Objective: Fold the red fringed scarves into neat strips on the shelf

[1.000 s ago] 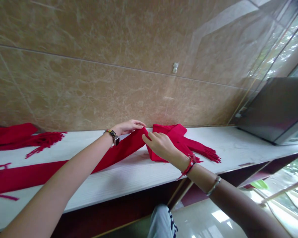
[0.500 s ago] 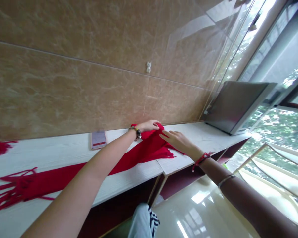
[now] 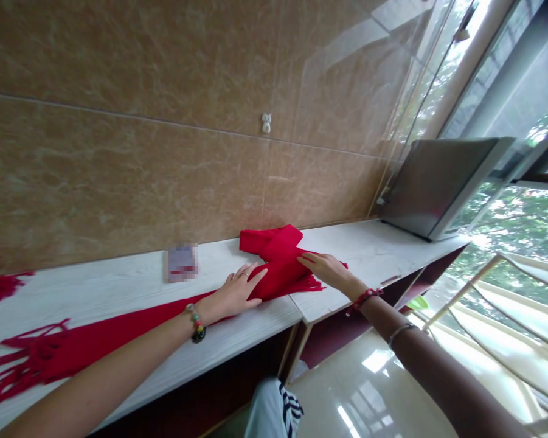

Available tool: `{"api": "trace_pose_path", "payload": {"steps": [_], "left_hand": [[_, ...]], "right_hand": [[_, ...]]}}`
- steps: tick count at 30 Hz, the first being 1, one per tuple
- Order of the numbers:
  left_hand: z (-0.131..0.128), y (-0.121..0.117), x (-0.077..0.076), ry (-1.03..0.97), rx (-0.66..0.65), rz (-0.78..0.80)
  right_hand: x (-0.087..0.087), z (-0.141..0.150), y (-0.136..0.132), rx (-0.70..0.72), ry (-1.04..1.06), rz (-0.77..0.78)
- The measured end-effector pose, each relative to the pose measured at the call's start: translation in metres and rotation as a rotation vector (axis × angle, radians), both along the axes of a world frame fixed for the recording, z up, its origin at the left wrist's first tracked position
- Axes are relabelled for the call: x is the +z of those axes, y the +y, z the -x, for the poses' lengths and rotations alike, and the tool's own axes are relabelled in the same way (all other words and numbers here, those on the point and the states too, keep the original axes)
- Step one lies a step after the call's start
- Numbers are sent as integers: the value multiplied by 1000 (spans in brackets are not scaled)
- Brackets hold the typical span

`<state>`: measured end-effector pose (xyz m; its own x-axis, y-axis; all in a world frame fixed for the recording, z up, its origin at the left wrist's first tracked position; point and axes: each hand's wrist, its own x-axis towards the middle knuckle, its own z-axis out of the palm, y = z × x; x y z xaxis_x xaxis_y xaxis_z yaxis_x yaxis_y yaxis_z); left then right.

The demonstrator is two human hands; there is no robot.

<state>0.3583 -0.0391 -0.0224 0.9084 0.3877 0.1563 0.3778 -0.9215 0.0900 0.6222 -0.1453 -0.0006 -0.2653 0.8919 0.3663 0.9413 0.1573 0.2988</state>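
Note:
A red fringed scarf lies along the white counter, its long strip running to the left and ending in tassels. At its right part it is folded over, with one piece slanting up toward the wall. My left hand rests on the strip just left of the fold, fingers spread flat. On the right side of the folded part, my right hand touches the cloth with fingers stretched out. Neither hand grips the scarf.
A phone lies on the white counter near the wall. More red fringe shows at the far left. A grey boxy appliance stands at the right end by the window. Open shelves and a metal rack are lower right.
My left hand has moved left and toward me, from the slanting upper piece down onto the strip. My right hand has shifted slightly right and down. The upper folded piece is now uncovered.

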Motion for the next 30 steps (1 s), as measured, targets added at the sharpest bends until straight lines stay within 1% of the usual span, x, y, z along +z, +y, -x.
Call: {"api": "trace_pose_path", "payload": {"steps": [3, 6, 8, 11, 13, 15, 16, 18, 20, 22, 23, 25, 27, 28, 29, 30], "left_hand": [[-14, -4, 5, 9, 41, 29], [-23, -4, 7, 41, 25, 61], [-21, 1, 6, 58, -24, 93], [-8, 12, 0, 63, -69, 120], [1, 16, -8, 49, -41, 107], [7, 16, -20, 32, 19, 73], [10, 15, -25, 27, 46, 53], [16, 12, -31, 29, 79, 6], [29, 13, -27, 34, 87, -59], [55, 21, -10, 23, 105, -139], [74, 27, 1, 10, 105, -168], [122, 44, 25, -13, 117, -209], [177, 60, 45, -33, 148, -235], [205, 66, 51, -61, 178, -244], [231, 69, 54, -70, 194, -231], [253, 70, 53, -62, 209, -206]], "right_hand": [[15, 4, 5, -23, -69, 38], [23, 9, 7, -37, -19, 53], [19, 11, 9, -68, 110, 15], [-2, 11, 13, -160, 375, -60], [-17, 9, 16, -219, 514, -66], [-27, 8, 19, -250, 589, -56], [-28, 7, 20, -254, 607, -53], [-23, 9, 20, -253, 623, -60], [-11, 16, 20, -233, 635, -99], [3, 34, 20, -171, 631, -151], [9, 48, 20, -125, 620, -174], [16, 85, 23, -27, 574, -176], [13, 129, 29, 60, 505, -145], [8, 151, 32, 108, 458, -103], [1, 172, 36, 156, 416, -60], [-6, 190, 39, 193, 382, -26]]}}
